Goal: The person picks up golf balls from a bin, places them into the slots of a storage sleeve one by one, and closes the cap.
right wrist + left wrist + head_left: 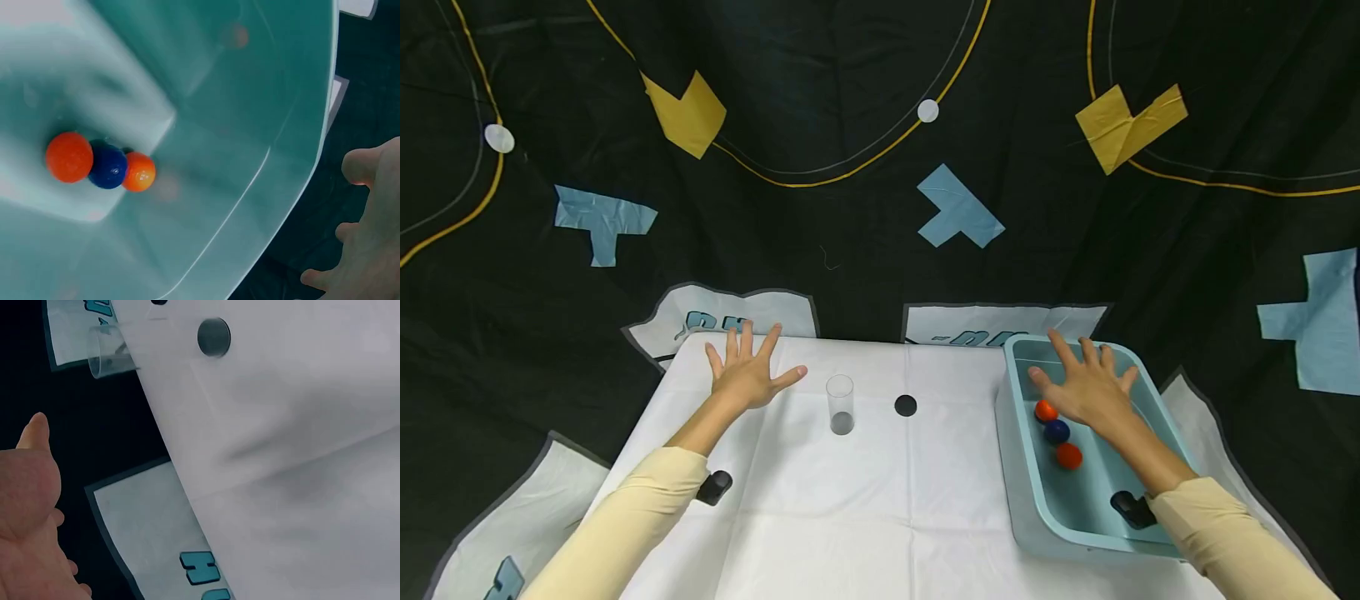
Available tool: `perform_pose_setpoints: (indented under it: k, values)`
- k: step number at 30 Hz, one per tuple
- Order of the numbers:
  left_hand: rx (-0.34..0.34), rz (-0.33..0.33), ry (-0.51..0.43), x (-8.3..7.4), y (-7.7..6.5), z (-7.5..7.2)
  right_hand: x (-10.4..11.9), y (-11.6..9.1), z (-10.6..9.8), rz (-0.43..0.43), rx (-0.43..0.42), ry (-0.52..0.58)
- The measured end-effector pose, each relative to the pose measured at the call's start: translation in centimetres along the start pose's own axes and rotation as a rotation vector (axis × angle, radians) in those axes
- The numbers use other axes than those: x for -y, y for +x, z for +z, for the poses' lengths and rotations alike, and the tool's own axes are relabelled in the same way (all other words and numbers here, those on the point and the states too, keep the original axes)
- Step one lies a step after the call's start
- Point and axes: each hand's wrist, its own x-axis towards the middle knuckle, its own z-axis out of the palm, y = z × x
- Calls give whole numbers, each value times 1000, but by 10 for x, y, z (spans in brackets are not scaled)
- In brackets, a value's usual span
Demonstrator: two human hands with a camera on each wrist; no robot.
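My left hand [747, 379] is held with fingers spread over the left part of the table, to the left of a clear cup [841, 405] with a grey bottom. In the left wrist view its thumb [37, 432] points up and the cup [112, 353] stands beyond. My right hand [1088, 390], fingers also spread and holding nothing, hovers over the light blue bin [1028, 492]. Inside the bin lie a dark blue ball [109, 166], a red-orange ball [69, 157] and an orange ball [139, 172], side by side in a row.
A white cloth covers the table [827, 517], with a black dot [906, 406] right of the cup. Behind hangs a black curtain [820, 250] bearing blue and yellow tape pieces. The bin's high walls rise at the table's right side.
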Motion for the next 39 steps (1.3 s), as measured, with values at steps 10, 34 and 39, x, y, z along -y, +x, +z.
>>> perform_pose_setpoints:
  k: [10,34,39]
  values:
    - [71,82,-68,-17,-1,5,15,-2,0,-55,-20,65]
    - [201,70,-531,-15,10,55,31,-5,-6,-54,200,467]
    - [175,17,-591,-9,12,75,27,-2,-4,-68,215,496]
